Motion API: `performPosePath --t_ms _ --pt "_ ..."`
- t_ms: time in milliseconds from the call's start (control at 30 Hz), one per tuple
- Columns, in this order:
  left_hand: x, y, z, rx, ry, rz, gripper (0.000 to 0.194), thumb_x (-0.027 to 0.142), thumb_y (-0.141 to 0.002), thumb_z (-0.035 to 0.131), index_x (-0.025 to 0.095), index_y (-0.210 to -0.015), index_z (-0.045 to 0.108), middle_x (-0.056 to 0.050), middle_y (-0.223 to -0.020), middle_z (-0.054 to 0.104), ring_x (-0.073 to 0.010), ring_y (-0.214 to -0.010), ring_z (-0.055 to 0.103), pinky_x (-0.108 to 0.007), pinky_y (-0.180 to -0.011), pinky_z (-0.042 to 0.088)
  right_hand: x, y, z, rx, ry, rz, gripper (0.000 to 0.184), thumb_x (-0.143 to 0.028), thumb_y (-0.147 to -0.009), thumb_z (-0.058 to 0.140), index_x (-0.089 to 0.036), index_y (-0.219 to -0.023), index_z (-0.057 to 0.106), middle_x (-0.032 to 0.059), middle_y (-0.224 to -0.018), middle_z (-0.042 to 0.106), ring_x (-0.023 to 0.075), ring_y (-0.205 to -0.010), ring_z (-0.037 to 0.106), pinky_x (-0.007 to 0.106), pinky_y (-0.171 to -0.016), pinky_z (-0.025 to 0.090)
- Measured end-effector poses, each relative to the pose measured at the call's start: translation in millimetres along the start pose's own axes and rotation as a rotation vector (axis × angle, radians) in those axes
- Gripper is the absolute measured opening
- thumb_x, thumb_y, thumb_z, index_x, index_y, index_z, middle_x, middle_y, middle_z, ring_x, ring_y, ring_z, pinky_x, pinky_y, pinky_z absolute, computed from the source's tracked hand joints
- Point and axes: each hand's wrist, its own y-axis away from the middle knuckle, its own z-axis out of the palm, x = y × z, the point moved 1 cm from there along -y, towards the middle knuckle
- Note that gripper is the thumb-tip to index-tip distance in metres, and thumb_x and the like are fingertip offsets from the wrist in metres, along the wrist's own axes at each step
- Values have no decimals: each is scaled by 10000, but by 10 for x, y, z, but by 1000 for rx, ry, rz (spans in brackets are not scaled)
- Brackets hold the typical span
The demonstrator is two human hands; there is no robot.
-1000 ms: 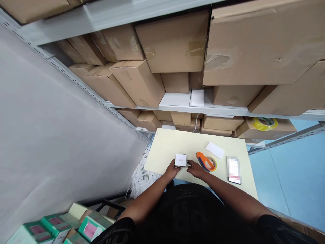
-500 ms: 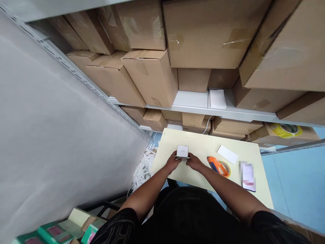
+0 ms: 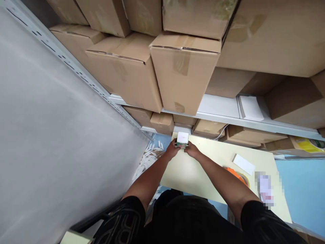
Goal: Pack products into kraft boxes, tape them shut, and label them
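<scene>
White-topped box (image 3: pixel 182 139): near the tabletop's (image 3: pixel 186 173) far-left corner (lettering unreadable).
Left hand (image 3: pixel 172 149), right hand (image 3: pixel 192 150): partly curled, holding opposite sides.

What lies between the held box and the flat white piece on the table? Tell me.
Just beyond the small box, the right hand; then bare tabletop to the flat white piece, in the head view.

head view | worn on head | faces forward, down | hands mid-distance
</scene>
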Motion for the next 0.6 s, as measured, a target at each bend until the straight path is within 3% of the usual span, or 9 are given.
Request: performPosePath --t_ms 133,333,467,600 --pt "-32 -145 -77 -36 30 15 715 124 -720 723 174 -1412 546 -144 -1375 660 -295 -1183 659 -451 -1057 491 -70 -90 -5 16 4 20 670 -130 -691 665 -237 -1347 577 50 -1220 733 248 -1107 690 337 -918 543" --pt "-70 -95 -106 -44 26 5 685 133 -701 759 167 -1358 567 -140 -1347 669 -314 -1192 647 -467 -1058 491 -25 18 -44 39 40 83 654 -181 -730 669 -242 -1376 595 66 -1304 706 258 -1127 687 374 -980 524" --pt "-62 -38 -128 -37 18 -20 702 147 -716 772 175 -1381 548 -159 -1425 614 -335 -1264 608 -479 -1084 469 98 175 -110 70 52 126 698 -240 -759 682 -237 -1446 557 115 -1482 597 279 -1258 636 384 -1034 499" --pt "-124 88 -169 37 38 -95 767 185 -714 812 178 -1419 511 -183 -1475 557 -338 -1329 560 -474 -1092 463 328 397 -205 78 65 140 699 -272 -793 666 -232 -1477 528 129 -1506 578 269 -1281 633 386 -1056 490"
